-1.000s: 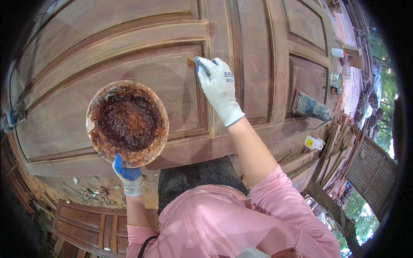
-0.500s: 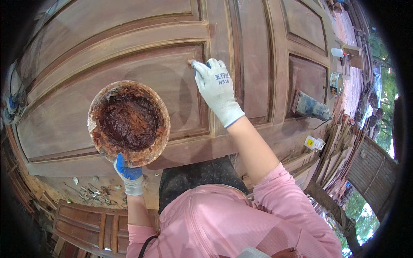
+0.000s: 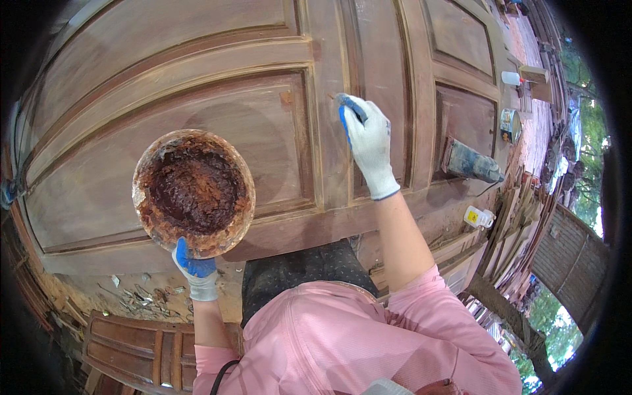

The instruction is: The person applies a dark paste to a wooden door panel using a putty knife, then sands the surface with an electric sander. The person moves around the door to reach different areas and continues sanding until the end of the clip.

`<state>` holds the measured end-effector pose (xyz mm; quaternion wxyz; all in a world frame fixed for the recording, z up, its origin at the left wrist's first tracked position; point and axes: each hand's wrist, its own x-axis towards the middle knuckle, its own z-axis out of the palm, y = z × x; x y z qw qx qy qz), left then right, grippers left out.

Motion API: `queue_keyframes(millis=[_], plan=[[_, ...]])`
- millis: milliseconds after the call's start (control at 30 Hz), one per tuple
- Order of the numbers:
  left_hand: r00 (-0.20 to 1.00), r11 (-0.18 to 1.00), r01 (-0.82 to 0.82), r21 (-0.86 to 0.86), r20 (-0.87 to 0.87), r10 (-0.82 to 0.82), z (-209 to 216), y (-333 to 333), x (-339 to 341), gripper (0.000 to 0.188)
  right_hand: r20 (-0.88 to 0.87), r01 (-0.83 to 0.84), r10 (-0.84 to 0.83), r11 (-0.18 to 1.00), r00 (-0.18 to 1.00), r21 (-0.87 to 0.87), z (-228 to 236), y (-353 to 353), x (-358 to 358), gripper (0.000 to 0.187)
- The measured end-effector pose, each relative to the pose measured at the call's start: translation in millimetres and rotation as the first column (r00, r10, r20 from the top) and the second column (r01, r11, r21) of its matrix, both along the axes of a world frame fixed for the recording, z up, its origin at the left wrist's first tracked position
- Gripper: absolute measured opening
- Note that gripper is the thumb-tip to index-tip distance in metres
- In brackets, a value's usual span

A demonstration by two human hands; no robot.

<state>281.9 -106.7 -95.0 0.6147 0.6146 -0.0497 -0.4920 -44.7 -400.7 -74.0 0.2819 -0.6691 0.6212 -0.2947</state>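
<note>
My left hand [image 3: 196,270], in a blue-palmed white glove, grips the near rim of a round bowl [image 3: 139,191], thumb over the edge. Thick reddish-brown paste [image 3: 197,187] coats the bowl's inside. Under it lies a large brown wooden door [image 3: 237,141] with raised panels and moulded frames. My right hand [image 3: 370,141], gloved the same way, is closed in a pinch above the upright rail right of the big panel. A tiny brownish tip shows at its fingertips; what it belongs to is hidden. A reddish-brown smear [image 3: 286,97] marks that panel's upper right corner.
A dusty blue power tool [image 3: 474,162] rests on the door's right part. Beyond it stand a tin can [image 3: 509,125], a white bottle [image 3: 511,78] and a white jug [image 3: 478,217]. Another panelled wooden piece [image 3: 131,345] lies low at left, near scattered scraps [image 3: 150,299].
My right hand has moved right, from the panel's upper right corner to the rail beside it, uncovering the reddish-brown smear. My left hand and the bowl stay nearly in place.
</note>
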Motion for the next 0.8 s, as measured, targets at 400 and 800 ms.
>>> queue_keyframes(millis=[400, 800], plan=[[0.974, 0.989, -0.148, 0.009, -0.173, 0.147, 4.2, -5.1, 0.6, 0.047, 0.29, -0.009, -0.132, 0.898, 0.948, 0.439, 15.5, 42.9, -19.4, 0.031], [0.977, 0.972, -0.025, 0.234, -0.201, 0.074, 81.8, 159.2, 60.2, 0.049, 0.246, -0.085, -0.117, 0.729, 0.962, 0.679, 58.8, 161.0, -51.3, 0.025]])
